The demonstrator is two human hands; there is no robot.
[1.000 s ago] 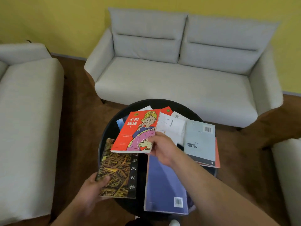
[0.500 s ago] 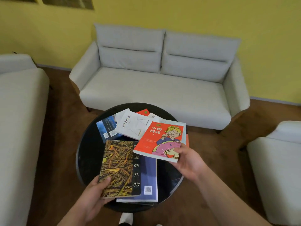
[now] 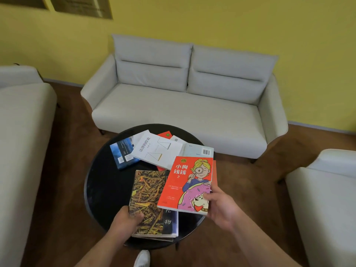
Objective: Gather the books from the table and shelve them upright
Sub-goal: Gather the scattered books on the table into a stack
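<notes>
so there's a round black table (image 3: pixel 100 189) with books all over it. the right hand (image 3: pixel 221 211) grips a red book (image 3: pixel 188 184) with a cartoon kid and a dog on the cover. it holds the book by the near right corner, thumb pressed on top of the dog drawing and the other fingers tucked underneath, out of sight. the red book sits face up over the near right part of the table, and its left edge overlaps a dark book (image 3: pixel 146 199) that has a yellow twig pattern. can't tell if the two actually touch.

the left hand (image 3: pixel 127 220) grips the dark book by its near left corner, thumb curled over the cover. that book tops a small pile (image 3: pixel 174 228) at the table's near edge, with the page edges of a couple more books poking out under it on the near and right sides.

toward the far edge of the table lies a white book (image 3: pixel 158 149) with two triangles on it, flat and turned at an angle. it partly covers a blue book (image 3: pixel 123 153) at the far left. a pale book (image 3: pixel 200 151) with a barcode lies at the far right, mostly hidden by the red one. a small red corner (image 3: pixel 165 134) of another book peeks out behind the white one.

behind the table there's a light grey sofa (image 3: pixel 183 105) against a yellow wall (image 3: pixel 250 26). another sofa (image 3: pixel 23 132) stands on the left, an armchair (image 3: pixel 323 199) on the right, and the floor (image 3: pixel 63 189) is brown wood. a white shoe (image 3: pixel 142 258) shows at the bottom, just below the table.
</notes>
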